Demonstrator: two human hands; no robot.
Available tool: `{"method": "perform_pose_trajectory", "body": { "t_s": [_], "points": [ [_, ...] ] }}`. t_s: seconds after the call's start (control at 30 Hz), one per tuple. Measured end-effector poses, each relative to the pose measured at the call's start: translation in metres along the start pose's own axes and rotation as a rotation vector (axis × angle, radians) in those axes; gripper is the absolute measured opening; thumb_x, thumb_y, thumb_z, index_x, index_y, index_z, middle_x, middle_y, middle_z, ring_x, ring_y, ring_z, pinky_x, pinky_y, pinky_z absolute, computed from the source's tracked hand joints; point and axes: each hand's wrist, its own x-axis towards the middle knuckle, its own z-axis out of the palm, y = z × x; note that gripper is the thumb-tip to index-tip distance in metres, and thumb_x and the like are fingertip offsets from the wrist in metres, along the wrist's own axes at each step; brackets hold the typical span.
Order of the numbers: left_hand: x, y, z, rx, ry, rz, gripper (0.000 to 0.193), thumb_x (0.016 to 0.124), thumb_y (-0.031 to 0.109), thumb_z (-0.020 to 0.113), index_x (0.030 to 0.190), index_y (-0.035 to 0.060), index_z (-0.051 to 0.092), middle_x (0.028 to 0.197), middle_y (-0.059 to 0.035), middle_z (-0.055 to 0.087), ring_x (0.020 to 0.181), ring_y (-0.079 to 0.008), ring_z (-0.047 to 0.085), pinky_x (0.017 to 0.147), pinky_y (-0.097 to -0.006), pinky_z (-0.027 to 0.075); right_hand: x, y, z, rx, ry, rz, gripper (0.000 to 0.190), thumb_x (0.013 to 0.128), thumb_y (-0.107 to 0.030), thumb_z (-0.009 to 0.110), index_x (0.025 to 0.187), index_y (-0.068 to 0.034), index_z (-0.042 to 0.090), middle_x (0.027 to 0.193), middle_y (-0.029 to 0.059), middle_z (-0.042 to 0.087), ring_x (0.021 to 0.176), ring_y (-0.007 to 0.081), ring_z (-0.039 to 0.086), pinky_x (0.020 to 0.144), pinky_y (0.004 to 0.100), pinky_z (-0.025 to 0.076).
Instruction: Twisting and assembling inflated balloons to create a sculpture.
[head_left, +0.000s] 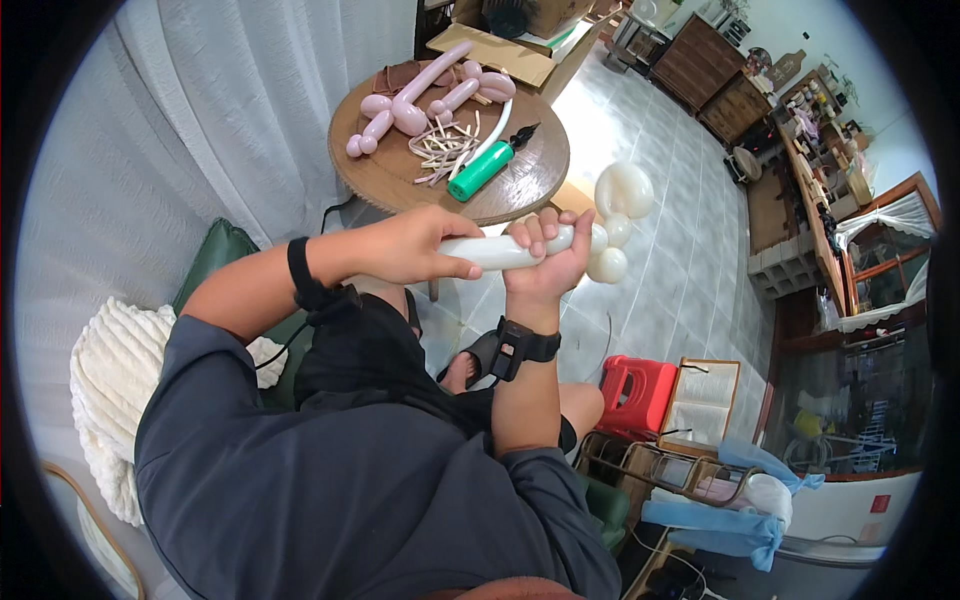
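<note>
A white modelling balloon (491, 253) stretches between both hands. My left hand (427, 244) grips its near part at the left, thumb below and fingers above. Around the balloon farther right, the fingers of my right hand (551, 251) are wrapped. Beyond that hand stick out small round bubbles and a looped bubble (624, 190) of the white balloon. On the round wooden table (360, 180) behind lie pink twisted balloons (409, 116), a pile of uninflated balloons (446, 150) and a green hand pump (480, 172) with a black nozzle.
A white curtain (225, 112) hangs at the left of the table, and an open cardboard box (491, 56) stands behind it. At the lower right are a red plastic case (637, 397), an open book (701, 401) and a metal-framed rack (637, 457). A cream blanket (120, 375) lies at the left.
</note>
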Motion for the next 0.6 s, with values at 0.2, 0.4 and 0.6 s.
{"method": "perform_pose_trajectory", "body": {
  "t_s": [0.2, 0.4, 0.6],
  "points": [
    [-0.001, -0.001, 0.03, 1.035, 0.726, 0.528, 0.059, 0.069, 0.011, 0.087, 0.123, 0.0018, 0.066, 0.111, -0.0128, 0.069, 0.093, -0.033, 0.07, 0.079, -0.0437, 0.055, 0.005, 0.009, 0.027, -0.173, 0.561, -0.332, 0.04, 0.111, -0.044, 0.05, 0.083, -0.015, 0.052, 0.064, -0.0002, 0.048, 0.048, 0.0134, 0.041, 0.054, 0.0307, 0.042],
    [0.006, -0.014, 0.02, 0.897, 0.55, 0.566, 0.042, 0.08, 0.018, 0.082, 0.116, 0.0024, 0.068, 0.101, -0.0136, 0.07, 0.088, -0.0314, 0.069, 0.074, -0.0427, 0.055, 0.002, -0.002, 0.012, -0.188, 0.471, -0.286, 0.036, 0.109, -0.046, 0.053, 0.088, -0.017, 0.051, 0.065, -0.0006, 0.049, 0.046, 0.0119, 0.043, 0.053, 0.0319, 0.043],
    [0.004, 0.007, 0.01, 0.421, 0.226, 0.234, 0.021, 0.094, 0.017, 0.073, 0.107, 0.0001, 0.074, 0.089, -0.0154, 0.073, 0.073, -0.0257, 0.071, 0.069, -0.0362, 0.056, -0.004, -0.007, 0.004, -0.18, 0.076, -0.177, 0.039, 0.111, -0.048, 0.047, 0.093, -0.015, 0.058, 0.065, 0.0008, 0.049, 0.043, 0.0115, 0.041, 0.047, 0.0312, 0.042]
  ]
}}
